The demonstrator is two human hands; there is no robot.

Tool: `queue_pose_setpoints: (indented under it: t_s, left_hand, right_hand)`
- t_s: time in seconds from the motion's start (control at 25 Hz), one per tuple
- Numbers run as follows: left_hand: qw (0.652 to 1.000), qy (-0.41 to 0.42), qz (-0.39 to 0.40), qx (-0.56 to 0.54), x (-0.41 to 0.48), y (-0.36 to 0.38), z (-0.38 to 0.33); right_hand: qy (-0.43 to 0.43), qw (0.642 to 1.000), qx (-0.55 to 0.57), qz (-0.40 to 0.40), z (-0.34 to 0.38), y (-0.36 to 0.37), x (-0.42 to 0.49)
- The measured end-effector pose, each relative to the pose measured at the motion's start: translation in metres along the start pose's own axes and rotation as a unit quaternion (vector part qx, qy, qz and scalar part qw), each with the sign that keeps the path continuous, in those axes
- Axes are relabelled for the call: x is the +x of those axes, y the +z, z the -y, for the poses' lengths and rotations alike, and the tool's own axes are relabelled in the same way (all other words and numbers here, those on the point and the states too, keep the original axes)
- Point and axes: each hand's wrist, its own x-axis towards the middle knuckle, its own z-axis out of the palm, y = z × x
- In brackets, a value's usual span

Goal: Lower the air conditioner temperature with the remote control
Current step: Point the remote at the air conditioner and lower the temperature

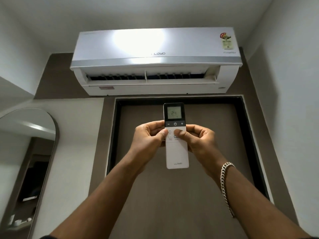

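Observation:
A white remote control (176,152) with a black top stands upright in front of me, held from both sides. Its small screen reads 24, with minus, power and plus keys in a dark strip below. My left hand (148,137) grips its left edge, thumb resting on the white button area. My right hand (196,137) grips the right edge, thumb lying on the buttons just under the dark strip. High on the wall above hangs the white air conditioner (155,61), its lower flap open and the dark vent slots showing.
A brown door (172,195) in a black frame fills the wall behind the remote. An arched mirror (25,161) stands at the left. White walls close in on both sides. A silver chain bracelet (224,183) sits on my right wrist.

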Motion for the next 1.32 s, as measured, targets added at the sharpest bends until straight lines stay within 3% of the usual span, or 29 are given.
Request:
queue_pose_setpoints:
  t_s: [0.48, 0.96, 1.32]
  left_hand:
    - [0.999, -0.026, -0.013, -0.013, 0.005, 0.001, -0.018]
    - [0.995, 0.002, -0.073, 0.062, 0.01, 0.011, -0.031]
    - [0.996, 0.018, -0.072, 0.04, 0.005, 0.017, -0.033]
  right_hand:
    - [-0.005, 1.0, 0.008, 0.014, 0.027, -0.002, -0.006]
    - [-0.017, 1.0, 0.001, 0.021, 0.036, -0.003, -0.005]
    - [-0.033, 0.999, -0.009, 0.012, 0.042, -0.005, -0.009]
